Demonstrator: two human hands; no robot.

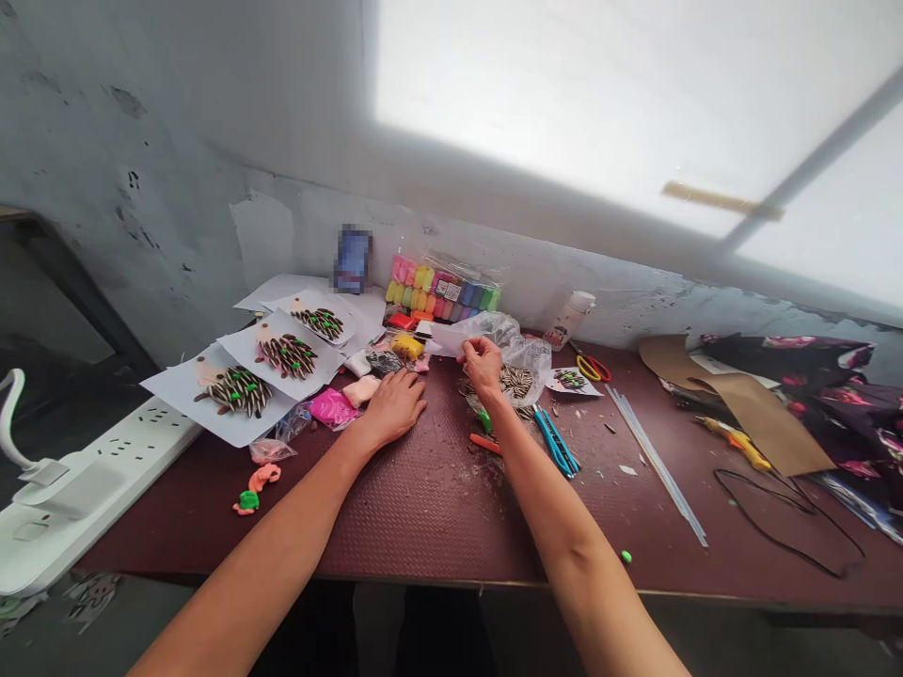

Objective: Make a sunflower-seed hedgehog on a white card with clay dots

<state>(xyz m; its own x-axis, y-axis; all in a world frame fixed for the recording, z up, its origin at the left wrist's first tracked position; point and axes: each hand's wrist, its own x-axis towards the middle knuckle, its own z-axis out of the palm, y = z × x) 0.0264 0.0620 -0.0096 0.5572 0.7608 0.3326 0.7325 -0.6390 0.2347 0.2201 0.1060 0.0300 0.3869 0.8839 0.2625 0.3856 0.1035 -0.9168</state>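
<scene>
My left hand (pixel 396 406) lies palm down on the table, its fingers stretched out beside several soft clay packets, among them a yellow one (pixel 407 346) and a pink one (pixel 333 408). Between the thumb and fingers of my right hand (pixel 483 365) is a small white piece of paper (pixel 446 338), held above the tabletop. Just behind that hand, a clear plastic bag (pixel 532 355) lies by a heap of striped sunflower seeds (pixel 516 381). Blue-handled scissors (pixel 556 442) and an orange stick-like tool (pixel 485 443) rest near my right forearm.
Paper sheets with seed-covered hedgehogs (pixel 238 389) are spread at the left, by a white power strip (pixel 105 470). Coloured clay packs (pixel 443 290), a phone (pixel 353 259) and a white bottle (pixel 568 320) stand along the wall. Rightward are glue sticks (pixel 656 465) and a yellow glue gun (pixel 737 442).
</scene>
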